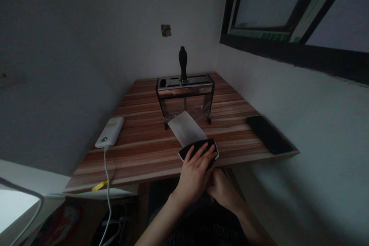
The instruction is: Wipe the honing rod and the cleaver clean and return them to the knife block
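My left hand (196, 167) lies over a black, flat, pouch-like piece (196, 147) with a thin white edge. Its fingers are slightly spread across the top, and the piece sits at the table's front edge. Just below, my right hand (221, 186) is closed, tucked against the left one; what its fingers hold is hidden. A whitish flat sheet (187, 128) reaches from the black piece toward a stand-like device (186, 84). This device has a metal top, dark frame, clear-looking front and upright black handle (183, 63).
On the wood-grain table (138, 123) a white power bank (110, 132) lies at left, its white cable (106, 169) hanging over the front edge with a yellow tag (100, 185). A black phone (269, 134) lies at right. Walls close in the left, back and right.
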`<action>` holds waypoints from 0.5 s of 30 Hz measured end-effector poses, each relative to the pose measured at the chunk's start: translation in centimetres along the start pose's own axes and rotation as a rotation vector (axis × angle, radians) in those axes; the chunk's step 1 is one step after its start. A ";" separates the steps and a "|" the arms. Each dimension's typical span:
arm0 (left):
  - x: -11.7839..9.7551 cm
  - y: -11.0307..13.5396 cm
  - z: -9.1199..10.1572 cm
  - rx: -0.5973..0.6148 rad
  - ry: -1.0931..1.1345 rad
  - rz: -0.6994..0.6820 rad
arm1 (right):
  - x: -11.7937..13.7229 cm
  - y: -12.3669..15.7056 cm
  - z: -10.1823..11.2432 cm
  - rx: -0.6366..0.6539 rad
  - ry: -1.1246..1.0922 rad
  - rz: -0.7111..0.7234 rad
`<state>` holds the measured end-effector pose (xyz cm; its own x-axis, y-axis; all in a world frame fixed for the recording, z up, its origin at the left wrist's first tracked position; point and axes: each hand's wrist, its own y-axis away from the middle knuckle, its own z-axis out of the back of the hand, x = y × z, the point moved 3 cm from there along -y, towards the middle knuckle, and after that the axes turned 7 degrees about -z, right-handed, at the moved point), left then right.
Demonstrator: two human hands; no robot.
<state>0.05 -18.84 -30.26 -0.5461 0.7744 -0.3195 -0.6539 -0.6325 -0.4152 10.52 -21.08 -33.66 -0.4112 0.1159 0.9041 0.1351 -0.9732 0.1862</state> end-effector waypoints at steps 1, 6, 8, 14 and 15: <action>-0.1 0.1 0.0 0.007 0.017 0.000 | 0.0 0.0 -0.1 0.012 -0.009 -0.001; -0.5 0.6 0.2 0.025 0.108 -0.005 | 0.0 -0.1 -0.7 0.061 -0.050 -0.014; -0.6 0.6 0.5 0.031 0.146 -0.020 | 0.1 -0.2 -0.8 0.078 -0.072 -0.022; 0.5 0.7 2.6 -0.040 0.155 -0.009 | 0.0 -0.5 -0.6 0.024 -0.108 -0.071; 1.1 0.8 3.1 -0.079 0.146 0.014 | -0.2 -0.5 -0.5 0.003 -0.128 -0.074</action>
<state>-2.67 -18.58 -28.33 -0.4698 0.7633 -0.4435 -0.6005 -0.6445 -0.4733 10.09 -20.68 -34.18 -0.3017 0.2117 0.9296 0.1111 -0.9606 0.2548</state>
